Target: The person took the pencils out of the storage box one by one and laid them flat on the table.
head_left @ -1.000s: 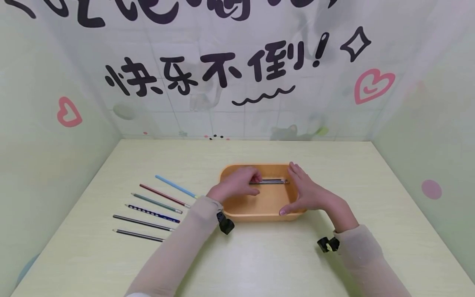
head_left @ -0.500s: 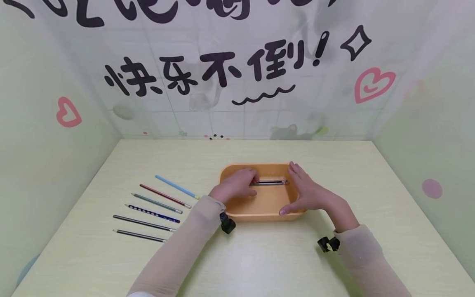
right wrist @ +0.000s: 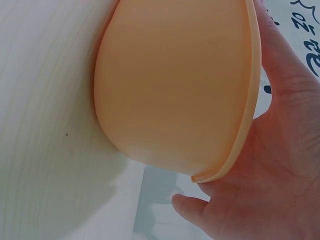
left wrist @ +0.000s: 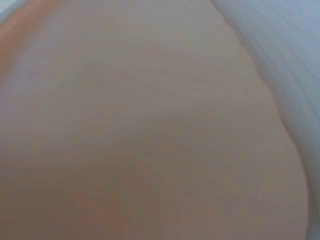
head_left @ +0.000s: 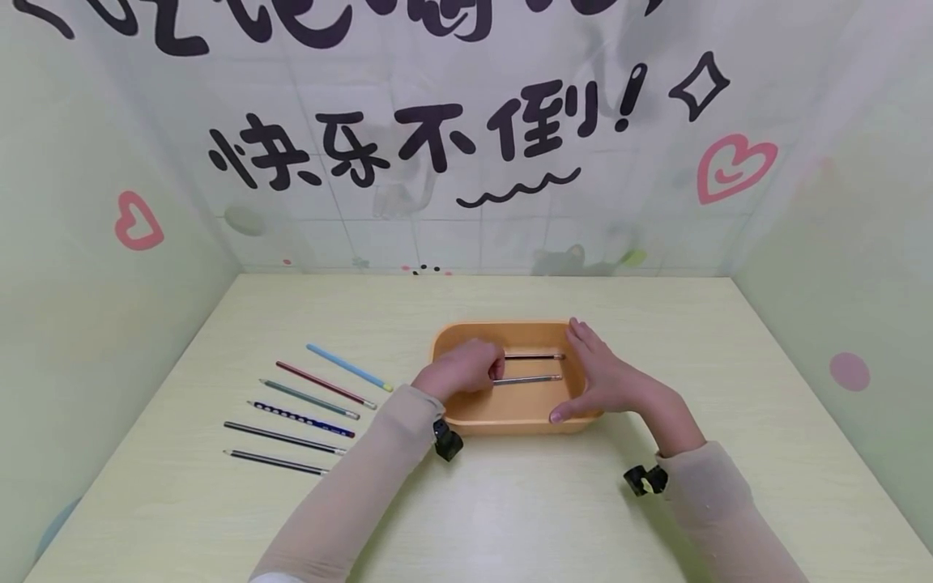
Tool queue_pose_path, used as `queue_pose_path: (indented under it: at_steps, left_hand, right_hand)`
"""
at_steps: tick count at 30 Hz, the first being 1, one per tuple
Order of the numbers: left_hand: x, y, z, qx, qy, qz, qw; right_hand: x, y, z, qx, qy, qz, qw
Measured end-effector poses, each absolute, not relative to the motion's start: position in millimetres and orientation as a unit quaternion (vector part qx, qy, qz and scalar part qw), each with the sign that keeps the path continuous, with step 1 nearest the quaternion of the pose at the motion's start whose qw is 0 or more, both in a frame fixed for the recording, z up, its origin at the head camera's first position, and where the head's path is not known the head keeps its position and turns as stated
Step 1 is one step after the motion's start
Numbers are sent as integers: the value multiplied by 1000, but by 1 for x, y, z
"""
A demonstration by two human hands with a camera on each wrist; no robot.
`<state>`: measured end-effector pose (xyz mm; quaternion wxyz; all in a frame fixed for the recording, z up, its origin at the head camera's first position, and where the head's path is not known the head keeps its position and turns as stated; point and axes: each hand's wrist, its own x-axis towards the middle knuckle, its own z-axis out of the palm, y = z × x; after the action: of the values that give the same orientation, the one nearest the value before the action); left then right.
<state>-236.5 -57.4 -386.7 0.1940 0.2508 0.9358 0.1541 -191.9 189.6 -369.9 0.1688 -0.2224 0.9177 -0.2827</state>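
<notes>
My left hand (head_left: 469, 368) is inside an orange plastic bin (head_left: 510, 425), its fingers curled on a grey pencil (head_left: 528, 379). Past the hand, the pencil's eraser end points right. A dark pencil (head_left: 535, 356) lies along the bin's back, its left part hidden by the hand. My right hand (head_left: 612, 376) grips the bin's right end, thumb at the front corner and fingers at the back. In the right wrist view, the palm is close to the bin's rim (right wrist: 252, 75). Only blurred skin and sleeve fill the left wrist view.
Left of the bin, several pencils lie in a slanted row: light blue (head_left: 350, 367), red (head_left: 325, 385), green (head_left: 309, 398), patterned dark blue (head_left: 300, 419) and dark striped (head_left: 284, 438). My left forearm covers some of their right ends. A printed backdrop (head_left: 437, 235) stands behind the table.
My left hand has drawn the grey pencil away from the dark one at the back, toward the middle of the bin. The left fingers are more curled now. My right hand has stayed put.
</notes>
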Motion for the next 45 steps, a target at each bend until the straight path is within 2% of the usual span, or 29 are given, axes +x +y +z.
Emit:
queue_pose_path:
  at_steps: [17,36,45]
  left_hand:
    - [-233,-61,-382,231,937,176,195]
    - [-225,-71,-363,271,941,178,101]
    - [-219,-72,-349,270,937,199,99]
  right_hand:
    - [-192,189,-370,-218,918,-282,171]
    - [-190,188,-367,-218,918,-283,172]
    - [-191,188,-368,-218,917,-286,175]
